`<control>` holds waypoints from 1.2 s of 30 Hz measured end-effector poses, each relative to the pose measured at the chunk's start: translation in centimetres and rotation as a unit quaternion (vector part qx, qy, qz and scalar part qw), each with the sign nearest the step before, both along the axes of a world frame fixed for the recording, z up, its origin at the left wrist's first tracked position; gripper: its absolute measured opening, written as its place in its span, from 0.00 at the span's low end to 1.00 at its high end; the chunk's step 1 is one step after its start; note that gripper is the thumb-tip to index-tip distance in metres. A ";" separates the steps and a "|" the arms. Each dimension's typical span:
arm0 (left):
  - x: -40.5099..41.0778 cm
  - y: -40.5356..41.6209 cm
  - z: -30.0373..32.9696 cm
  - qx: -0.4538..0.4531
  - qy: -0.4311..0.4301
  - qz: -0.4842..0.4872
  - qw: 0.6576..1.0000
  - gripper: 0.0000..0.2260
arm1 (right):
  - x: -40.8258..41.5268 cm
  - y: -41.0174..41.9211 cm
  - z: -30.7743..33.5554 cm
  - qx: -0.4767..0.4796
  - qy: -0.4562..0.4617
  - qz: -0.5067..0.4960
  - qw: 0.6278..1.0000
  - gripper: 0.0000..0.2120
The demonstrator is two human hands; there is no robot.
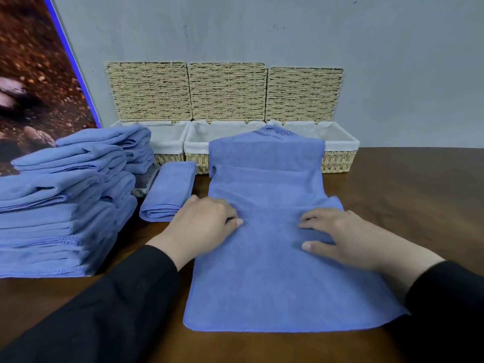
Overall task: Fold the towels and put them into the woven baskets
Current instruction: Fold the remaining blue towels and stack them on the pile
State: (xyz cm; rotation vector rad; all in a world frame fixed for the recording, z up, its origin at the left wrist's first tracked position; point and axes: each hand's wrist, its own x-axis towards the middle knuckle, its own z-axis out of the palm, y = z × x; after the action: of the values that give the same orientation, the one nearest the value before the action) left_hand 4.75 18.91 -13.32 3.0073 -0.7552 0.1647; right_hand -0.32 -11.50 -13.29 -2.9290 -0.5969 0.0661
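A person in black sleeves leans over a dark wooden tabletop [392, 184], seen from their own head looking down. A long blue towel [269, 279] lies spread lengthwise in front of them, its near edge close to the viewer and its far end draped up over the front rim of the woven baskets [337, 159]. The left hand [207, 221] and right hand [340, 234] both rest flat on the towel's middle, palms down, fingers [310, 224] loosely extended and pressing the cloth, not pinching or holding anything. Three baskets stand in a row at the far edge against a grey wall, each with a white liner and its lid [227, 91] propped upright behind it; what shows of their insides looks empty, though the towel hides part of the middle and right ones. To the left, a tall stack [60, 205] of blue towels sits on the tabletop, and one folded towel [167, 191] lies between that stack and the spread towel, not yet in a basket. The step in hand appears to be smoothing the towel before folding it. The next move likely calls for gripping one end at both corners and bringing it evenly over the other, keeping the edges lined up.
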 end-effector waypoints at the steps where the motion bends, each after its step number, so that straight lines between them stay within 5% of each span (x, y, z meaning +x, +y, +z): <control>1: 0.7 -0.4 0.1 0.000 -0.005 0.010 1.000 0.18 | 0.7 0.4 0.3 0.006 -0.004 0.001 1.000 0.25; 7: 4.7 -1.5 -1.1 -0.227 -0.154 0.015 0.962 0.13 | 6.2 3.4 3.3 0.165 -0.145 -0.034 0.975 0.09; 10: 5.5 -1.3 -1.8 -0.240 -0.173 0.004 0.955 0.18 | 11.1 4.6 4.7 0.173 -0.197 -0.042 0.964 0.07; 14: 5.7 -1.1 -1.8 -0.273 -0.175 0.017 0.946 0.20 | 18.9 5.8 5.8 0.120 -0.177 -0.109 0.971 0.17; 22: 5.6 -0.7 -1.8 -0.303 -0.196 0.018 0.932 0.17 | 26.7 6.1 6.4 0.110 -0.126 -0.271 0.948 0.09; 25: 5.4 -0.6 -1.5 -0.320 -0.206 0.013 0.925 0.16 | 25.2 6.4 7.2 0.179 -0.216 -0.221 0.934 0.07; 28: 4.8 -0.8 -1.0 -0.340 -0.216 -0.005 0.915 0.16 | 20.6 6.6 8.9 0.260 -0.193 -0.072 0.943 0.06; 33: 4.4 -0.7 -0.5 -0.312 -0.186 -0.081 0.928 0.26 | 10.2 7.0 8.7 0.158 -0.026 0.103 0.982 0.06; 36: 3.9 -1.6 -0.9 -0.218 -0.047 -0.180 0.958 0.31 | 5.2 6.9 5.3 0.109 0.014 0.115 0.987 0.08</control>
State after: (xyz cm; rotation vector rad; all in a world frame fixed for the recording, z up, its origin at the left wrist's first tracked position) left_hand 8.64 17.28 -14.25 2.4179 -1.0916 0.4022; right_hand 4.91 -4.63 -7.98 -2.6329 -0.8764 0.0642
